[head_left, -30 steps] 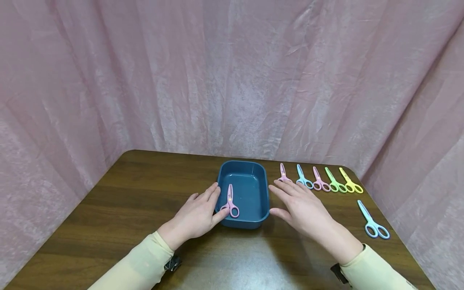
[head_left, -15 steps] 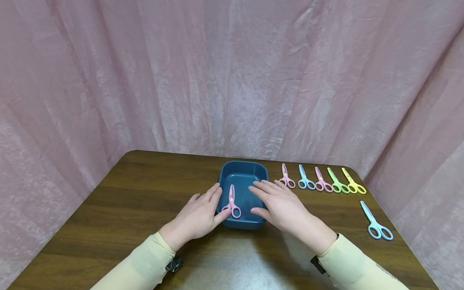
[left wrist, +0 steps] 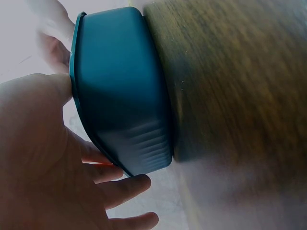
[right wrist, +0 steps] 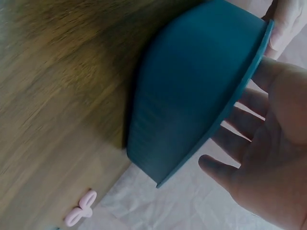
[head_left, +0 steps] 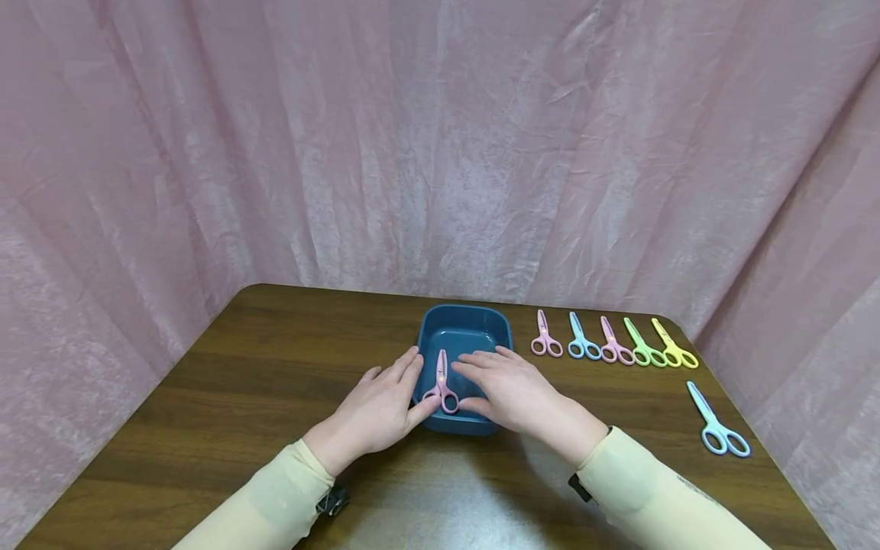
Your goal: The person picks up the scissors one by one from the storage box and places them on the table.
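Note:
A dark blue rectangular tub [head_left: 462, 425] stands on the wooden table. Inside it, toward the left, lies a pair of pink scissors [head_left: 441, 373], handles nearest me. My left hand [head_left: 371, 412] is at the tub's left rim with fingers extended, and its thumb overlaps the scissors' handle loops. Over the tub's right side is my right hand [head_left: 512, 391], its fingers loosely extended leftward and the thumb tip close to the handles. In the right wrist view, that hand's fingers [right wrist: 240, 124] reach past the rim of the tub [right wrist: 192, 91], holding nothing visible.
At the back right a row holds pink scissors [head_left: 545, 336], blue scissors [head_left: 581, 339], more pink scissors [head_left: 615, 344], green scissors [head_left: 643, 345] and yellow scissors [head_left: 673, 345]. Larger light blue scissors [head_left: 715, 424] lie near the table's right edge. Pink curtains [head_left: 440, 153] hang behind.
My right hand has moved left from beside the tub to over its inside, near the pink scissors. The left hand has stayed at the left rim.

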